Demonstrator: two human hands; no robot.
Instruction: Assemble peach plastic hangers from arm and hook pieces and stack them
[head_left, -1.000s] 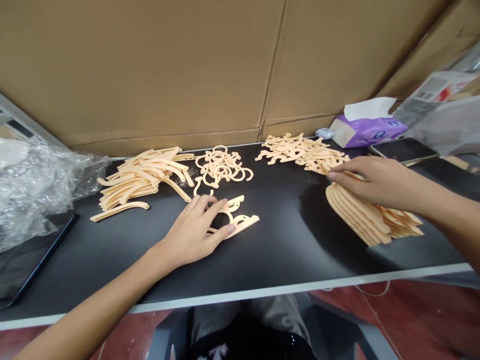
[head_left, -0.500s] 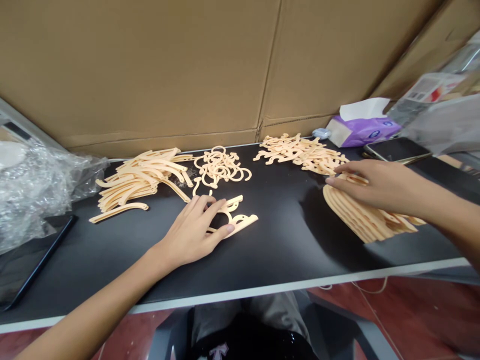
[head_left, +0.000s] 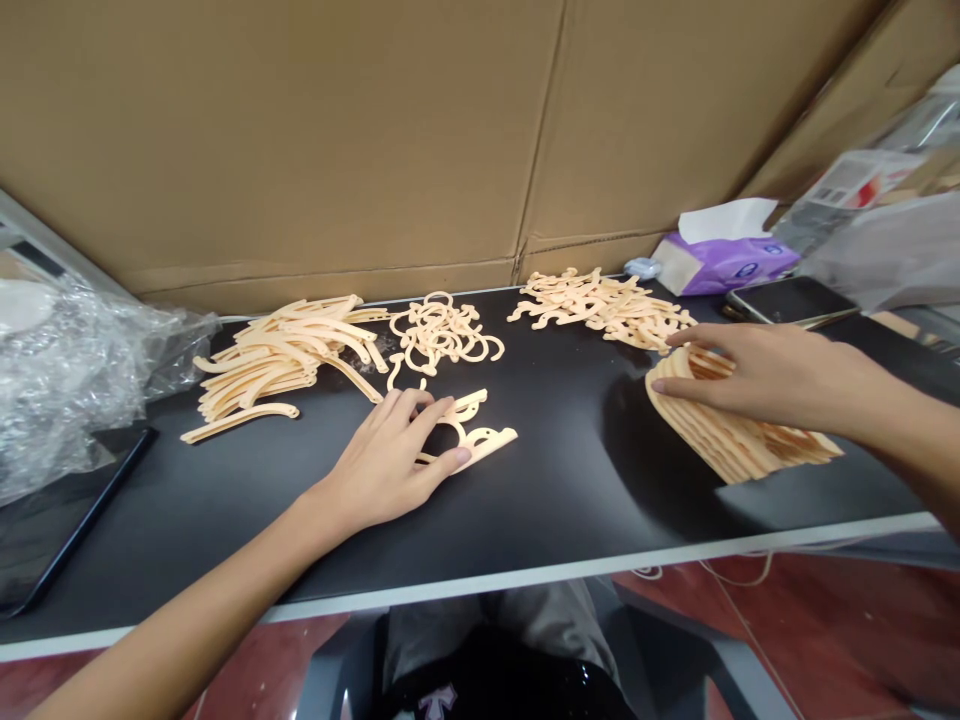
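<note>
On the left of centre, my left hand (head_left: 390, 460) is closed over cream plastic hanger parts (head_left: 487, 445) lying on the table, its thumb on the edge of one; its fingers hide much of them. At the right, my right hand (head_left: 772, 370) grips the top of a stack of cream plastic hanger pieces (head_left: 697, 425), thumb on the near side and fingers over the far side. A loose hook (head_left: 394, 372) lies just beyond my left fingertips.
Behind my hands lie piles of curved hanger arms (head_left: 270, 360), hooks (head_left: 442, 335) and small wavy pieces (head_left: 607, 305). A purple tissue pack (head_left: 735, 260) and a phone (head_left: 795, 298) are at the back right. Bubble wrap (head_left: 82, 370) and a dark tablet (head_left: 67, 530) occupy the left. Cardboard (head_left: 337, 140) stands behind.
My right hand has shifted slightly on the stack, whose pieces sit a little closer together and further left at their right end. My left hand stays in place.
</note>
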